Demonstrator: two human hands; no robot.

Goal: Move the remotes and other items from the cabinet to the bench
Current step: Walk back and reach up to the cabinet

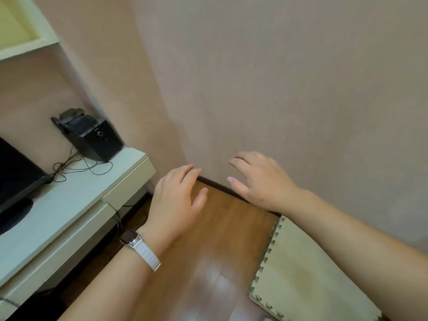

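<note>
My left hand (177, 200) and my right hand (257, 179) are both held out in front of me over the wooden floor (208, 251), fingers spread and holding nothing. A white-strapped watch (141, 246) is on my left wrist. The pale cabinet top (76, 195) lies to the left, with a black device (92, 135) and its thin cables (81, 165) near the back corner. A dark screen (16, 172) stands at the far left. No remote and no bench can be made out.
A pink wall (278, 77) fills the view ahead, meeting the floor at a dark skirting board. A beige foam puzzle mat (301, 286) lies on the floor at lower right. A pale shelf (23, 31) hangs at upper left.
</note>
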